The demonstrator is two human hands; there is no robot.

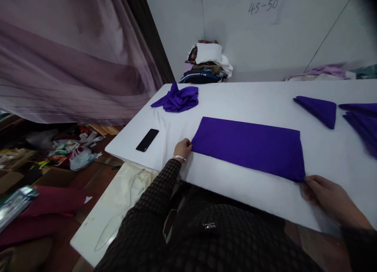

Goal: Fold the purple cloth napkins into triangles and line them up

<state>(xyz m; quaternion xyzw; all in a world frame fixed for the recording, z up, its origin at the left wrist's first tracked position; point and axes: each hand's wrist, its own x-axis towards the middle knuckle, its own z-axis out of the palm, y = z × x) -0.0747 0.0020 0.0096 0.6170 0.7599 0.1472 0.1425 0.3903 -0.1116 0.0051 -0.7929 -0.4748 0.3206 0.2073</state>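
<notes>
A purple cloth [250, 146], folded into a long rectangle, lies flat on the white table in front of me. My left hand [183, 148] pinches its near left corner, fingers closed. At the near right corner, my right hand [324, 191] grips the cloth between thumb and fingers. A crumpled purple cloth [181, 98] rests at the far left of the table. Toward the right lie a purple cloth folded into a triangle [319, 110] and more folded purple cloths [363, 125], partly cut off by the view's edge.
A black phone [147, 140] lies near the left edge of the white table [250, 93]. Behind the table is a pile of folded clothes [206, 64]. A lower white surface [97, 225] with a thin cord stands at left. Bags and boxes [73, 154] cover the floor beneath a curtain [79, 48].
</notes>
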